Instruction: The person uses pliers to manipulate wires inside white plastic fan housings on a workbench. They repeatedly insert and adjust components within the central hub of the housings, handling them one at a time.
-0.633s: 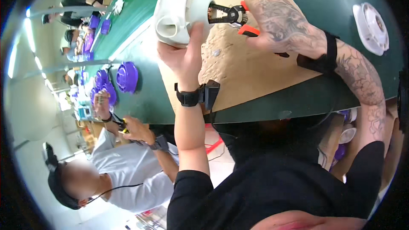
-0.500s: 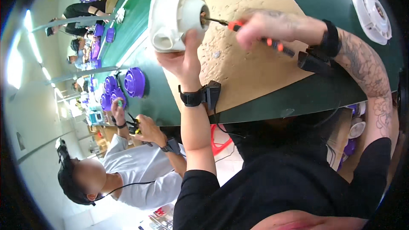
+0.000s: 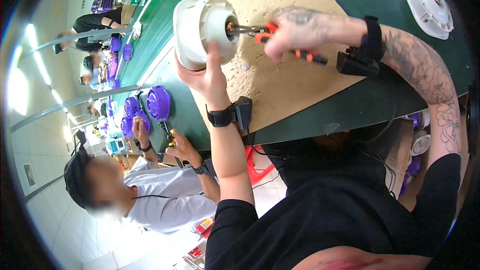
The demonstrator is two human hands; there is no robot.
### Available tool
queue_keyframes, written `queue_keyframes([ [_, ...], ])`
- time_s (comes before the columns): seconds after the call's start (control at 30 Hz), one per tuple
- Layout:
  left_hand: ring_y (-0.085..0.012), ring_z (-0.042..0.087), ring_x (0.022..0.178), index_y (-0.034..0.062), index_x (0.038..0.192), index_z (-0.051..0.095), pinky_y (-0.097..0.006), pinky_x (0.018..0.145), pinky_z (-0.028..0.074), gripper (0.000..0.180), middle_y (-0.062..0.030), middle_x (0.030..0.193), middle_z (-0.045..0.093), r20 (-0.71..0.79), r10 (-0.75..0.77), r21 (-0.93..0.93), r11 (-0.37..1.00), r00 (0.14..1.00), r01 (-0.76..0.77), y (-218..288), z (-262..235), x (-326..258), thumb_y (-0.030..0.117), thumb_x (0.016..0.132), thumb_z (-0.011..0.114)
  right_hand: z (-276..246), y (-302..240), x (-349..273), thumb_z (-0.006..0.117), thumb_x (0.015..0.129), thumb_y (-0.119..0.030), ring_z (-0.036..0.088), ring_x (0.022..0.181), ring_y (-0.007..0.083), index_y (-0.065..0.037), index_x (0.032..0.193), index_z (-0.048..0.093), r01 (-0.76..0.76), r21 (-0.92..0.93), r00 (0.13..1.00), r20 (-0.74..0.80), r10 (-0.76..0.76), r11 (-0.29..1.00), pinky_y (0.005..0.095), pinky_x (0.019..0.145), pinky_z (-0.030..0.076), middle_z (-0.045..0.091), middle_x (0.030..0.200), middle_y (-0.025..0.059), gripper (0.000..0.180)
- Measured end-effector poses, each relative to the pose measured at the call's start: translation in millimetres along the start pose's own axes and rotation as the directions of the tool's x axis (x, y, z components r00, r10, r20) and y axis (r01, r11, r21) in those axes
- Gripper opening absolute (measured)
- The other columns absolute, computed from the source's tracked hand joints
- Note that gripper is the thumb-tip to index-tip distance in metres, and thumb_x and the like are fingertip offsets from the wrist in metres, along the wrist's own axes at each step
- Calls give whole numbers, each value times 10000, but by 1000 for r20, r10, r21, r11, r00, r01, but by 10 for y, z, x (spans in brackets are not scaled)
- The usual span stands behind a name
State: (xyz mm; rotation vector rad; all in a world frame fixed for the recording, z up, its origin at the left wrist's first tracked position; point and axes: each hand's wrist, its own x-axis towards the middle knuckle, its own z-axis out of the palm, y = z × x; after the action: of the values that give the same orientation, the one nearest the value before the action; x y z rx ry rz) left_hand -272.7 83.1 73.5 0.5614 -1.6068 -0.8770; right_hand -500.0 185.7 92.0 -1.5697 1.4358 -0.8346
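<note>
My left hand (image 3: 202,77) grips a white round plastic housing (image 3: 192,32), tilted with its domed side to the right. A dark hole in the dome shows copper-coloured parts inside. My right hand (image 3: 287,35) is closed around pliers (image 3: 260,36) with orange and black handles, their metal jaws parted and reaching to the hole. Whether the jaws touch the copper part cannot be made out. Under both hands lies a tan pitted board (image 3: 285,90).
Another white housing (image 3: 429,6) rests on the green table (image 3: 330,130) at the far right. Several purple housings (image 3: 158,102) stand to the left, beside a co-worker (image 3: 170,200) holding a black and yellow tool. White and purple parts (image 3: 419,145) are below the table edge at right.
The housing has turned in my left hand, its side opening now out of sight. The pliers have shifted slightly left and their handles and jaws have spread.
</note>
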Motion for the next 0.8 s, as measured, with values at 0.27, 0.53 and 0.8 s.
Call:
queue_keyframes([
  [0.27, -253, 649, 1145, -67, 1390, 486, -399, 1006, 531, 700, -159, 1274, 639, -59, 149, -48, 987, 987, -152, 273, -216, -250, 77, 806, 844, 349, -383, -361, 708, 750, -405, 528, 476, 163, -57, 837, 644, -114, 24, 992, 58, 113, 993, 311, 469, 434, 530, 613, 39, 365],
  [0.53, -245, 677, 1081, -82, 1288, 577, -377, 949, 546, 585, -160, 1203, 674, -31, 17, -71, 997, 999, -19, 440, -303, -319, 66, 796, 858, 282, -584, -491, 737, 693, -411, 593, 646, 204, -45, 854, 658, -184, -108, 978, 75, 193, 977, 372, 589, 477, 559, 716, 63, 408],
  [0.8, -243, 678, 1074, -88, 1319, 550, -385, 955, 549, 630, -167, 1233, 667, -63, 194, -59, 978, 979, -198, 411, -369, -269, 60, 791, 861, 399, -560, -389, 713, 718, -400, 586, 633, 208, -34, 881, 668, -87, 14, 994, 68, 86, 996, 355, 604, 480, 578, 704, 75, 404],
])
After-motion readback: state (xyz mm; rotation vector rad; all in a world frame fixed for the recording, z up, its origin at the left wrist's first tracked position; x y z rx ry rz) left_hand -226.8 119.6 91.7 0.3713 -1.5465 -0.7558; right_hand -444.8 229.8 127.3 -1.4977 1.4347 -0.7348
